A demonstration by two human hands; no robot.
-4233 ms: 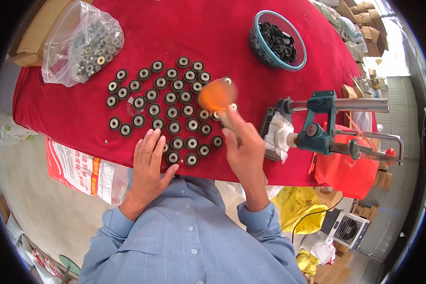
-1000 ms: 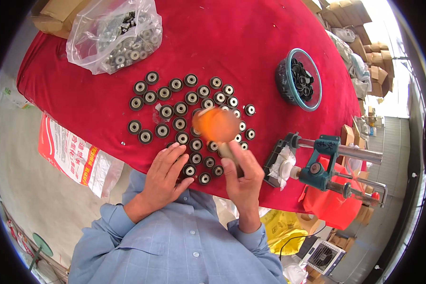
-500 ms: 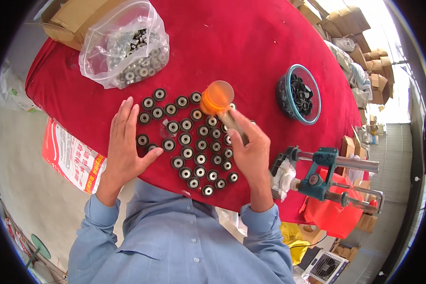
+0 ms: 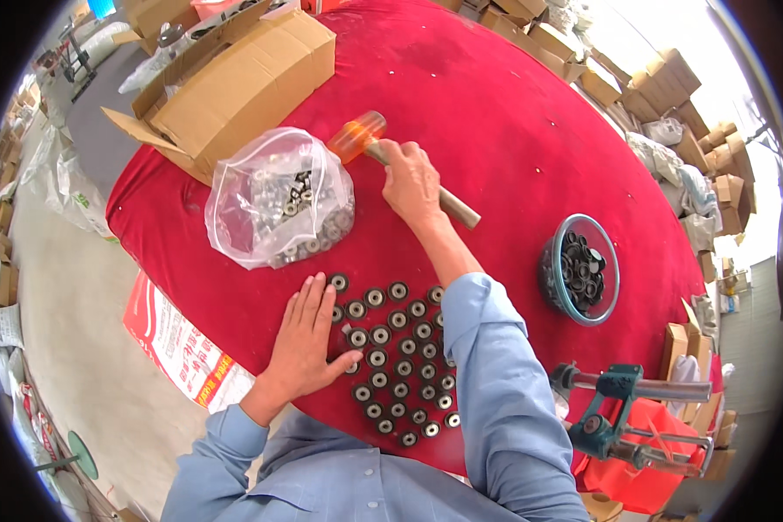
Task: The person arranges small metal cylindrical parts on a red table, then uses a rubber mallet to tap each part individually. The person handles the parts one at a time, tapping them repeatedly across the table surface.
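My right hand (image 4: 413, 184) grips the wooden handle of a mallet (image 4: 357, 137) with an orange, see-through head. The mallet is on the far side of the table, its head just right of a clear plastic bag (image 4: 235, 204) of small metal parts. Several black-rimmed rollers with metal centres (image 4: 378, 379) are spread over the red cloth nearer me; my right forearm covers some at the right. Resting flat with the thumb apart, my left hand (image 4: 304, 352) lies at the left edge of these rollers and holds nothing.
On the right stands a clear bowl (image 4: 613, 283) of black rings. A green bench press (image 4: 613, 409) sits at the right table edge, beside a red bag (image 4: 648, 487). An open cardboard box (image 4: 252, 87) stands at the far left of the red tablecloth (image 4: 461, 104).
The mallet has gone from above the rollers to the far side near the plastic bag, with my right arm stretched forward. My left hand stays flat beside the rollers. The view has shifted.
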